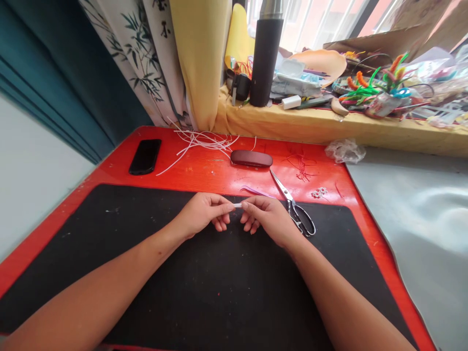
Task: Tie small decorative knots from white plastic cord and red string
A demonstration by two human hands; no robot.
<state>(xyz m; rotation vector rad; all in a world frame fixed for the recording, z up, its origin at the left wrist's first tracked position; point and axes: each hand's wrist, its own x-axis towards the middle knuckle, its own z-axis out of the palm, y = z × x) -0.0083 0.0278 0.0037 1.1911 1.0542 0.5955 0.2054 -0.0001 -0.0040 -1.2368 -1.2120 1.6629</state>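
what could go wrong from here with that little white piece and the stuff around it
The small white piece, pinched between the fingertips of the left hand and right hand, could slip and drop onto the black mat. The scissors lie close to the right hand, so a sideways move might knock them. The white strips lie tangled, so pulling one may drag others.

You had your mat [204, 292] on the table [197, 178], phone [145, 157] behind its left side, case [251, 158] behind the middle (strips [208, 142] kinda to its left), scissors [288, 196] beside your right hand [272, 217], bottle [265, 63] back on the sill [285, 124].
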